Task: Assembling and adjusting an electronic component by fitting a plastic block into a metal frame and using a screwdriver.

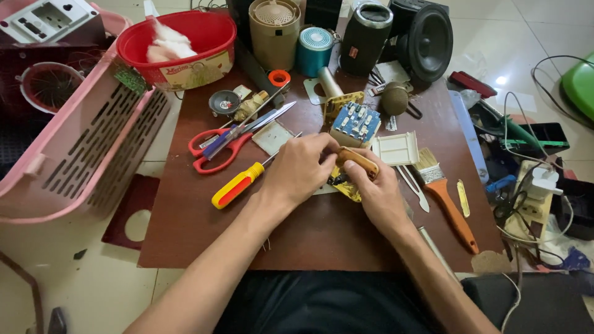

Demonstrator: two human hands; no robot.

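Yellow circuit board sits mid-desk, just below the blue module. Left hand curled, fingertips pinching at the board's top edge. Right hand closed around a wooden-handled tool laid over the board. Risk: the tool could slip and gouge the board or jab the left fingers, which are touching it. Screwdriver just left of the board could get knocked.

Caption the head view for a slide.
Both hands, left hand and right hand, grip a small yellow circuit board over a cluttered brown table.
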